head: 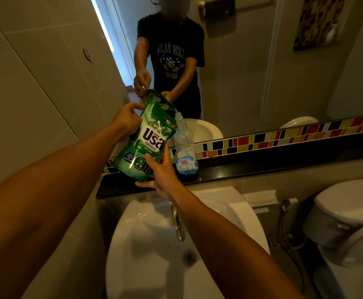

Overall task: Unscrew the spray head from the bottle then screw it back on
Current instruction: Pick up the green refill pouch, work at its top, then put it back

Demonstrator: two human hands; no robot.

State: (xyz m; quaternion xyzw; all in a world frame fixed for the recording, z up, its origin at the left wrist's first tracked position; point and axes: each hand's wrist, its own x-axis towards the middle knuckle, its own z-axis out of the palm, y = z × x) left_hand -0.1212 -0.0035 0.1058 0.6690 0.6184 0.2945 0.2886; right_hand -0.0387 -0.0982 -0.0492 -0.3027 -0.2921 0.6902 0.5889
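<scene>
A clear plastic bottle (185,147) with a blue and white label stands upright on the dark ledge (262,165) under the mirror. Its neck is bare, with no spray head on it, and a little blue liquid sits at its bottom. I hold a green refill pouch (146,139) tilted over it, the torn corner touching the bottle's mouth. My left hand (125,120) grips the pouch's upper left edge. My right hand (162,173) supports its lower right corner from below. No spray head is visible in this view.
A white washbasin (154,244) with a chrome tap (177,221) lies below the ledge. A toilet and cistern (346,212) stand at the right, with a hose sprayer (284,208) beside them. A tiled wall is on the left. The mirror (241,72) reflects me.
</scene>
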